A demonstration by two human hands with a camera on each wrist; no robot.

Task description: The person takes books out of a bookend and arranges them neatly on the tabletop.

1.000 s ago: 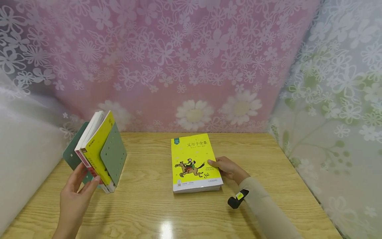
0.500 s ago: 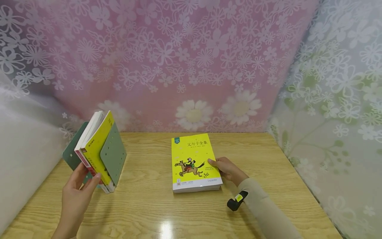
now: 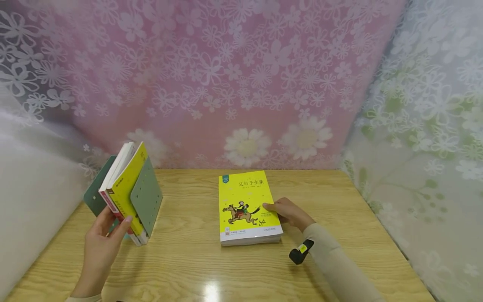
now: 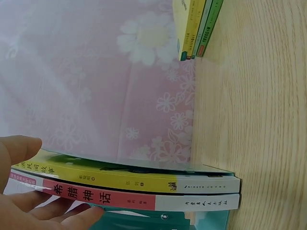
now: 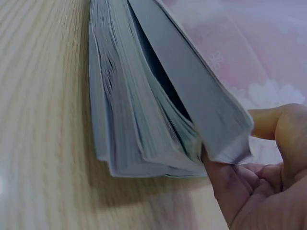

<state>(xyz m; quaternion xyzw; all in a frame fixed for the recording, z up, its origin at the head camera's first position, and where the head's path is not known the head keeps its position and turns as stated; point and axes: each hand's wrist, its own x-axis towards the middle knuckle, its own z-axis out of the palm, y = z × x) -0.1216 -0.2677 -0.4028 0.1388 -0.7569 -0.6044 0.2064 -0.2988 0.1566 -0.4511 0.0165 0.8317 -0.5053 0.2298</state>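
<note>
At the left, a yellow book (image 3: 124, 188) and a red-and-white-spined book (image 4: 129, 199) stand upright, leaning together, between the plates of a green bookend (image 3: 147, 199). My left hand (image 3: 99, 247) holds these two books at their spines, thumb on the yellow side and fingers on the red one. Near the table's middle lies a stack of books, its green and yellow spines (image 4: 197, 31) visible in the left wrist view. My right hand (image 3: 295, 214) pinches the right edge of the top yellow book (image 3: 245, 205), which has a horse-and-riders cover. In the right wrist view that edge is slightly raised above the pages below.
The wooden table (image 3: 181, 268) spreads around both groups of books. A pink flowered curtain (image 3: 211, 105) hangs behind it, with pale cloth (image 3: 426, 147) along the right side. A black wrist device (image 3: 300, 252) sits on my right forearm.
Both hands keep the same grips, and the books stay nearly where they were. The head view has shifted very slightly.
</note>
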